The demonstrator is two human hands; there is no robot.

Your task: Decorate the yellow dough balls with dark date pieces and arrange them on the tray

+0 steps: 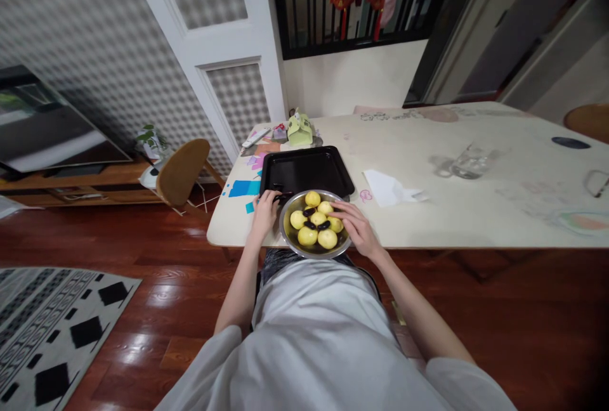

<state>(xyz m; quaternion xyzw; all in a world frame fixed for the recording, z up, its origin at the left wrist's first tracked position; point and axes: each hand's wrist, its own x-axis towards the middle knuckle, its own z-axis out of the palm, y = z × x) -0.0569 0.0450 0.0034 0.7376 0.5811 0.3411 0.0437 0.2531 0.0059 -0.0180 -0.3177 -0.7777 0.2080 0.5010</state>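
Observation:
A round metal bowl at the table's near edge holds several yellow fruits and a few small dark, oblong items. Behind it lies a black rectangular tray. Just left of the bowl, my left hand is at the tray's near left corner, beside a thin dark object; its fingers are bent, and whether they grip anything is unclear. My right hand reaches over the bowl's right rim, fingers extended and touching or hovering over the fruits on that side.
The white table bears a green box, a white remote, a folded white paper and a clear glass. A wooden chair stands to the left.

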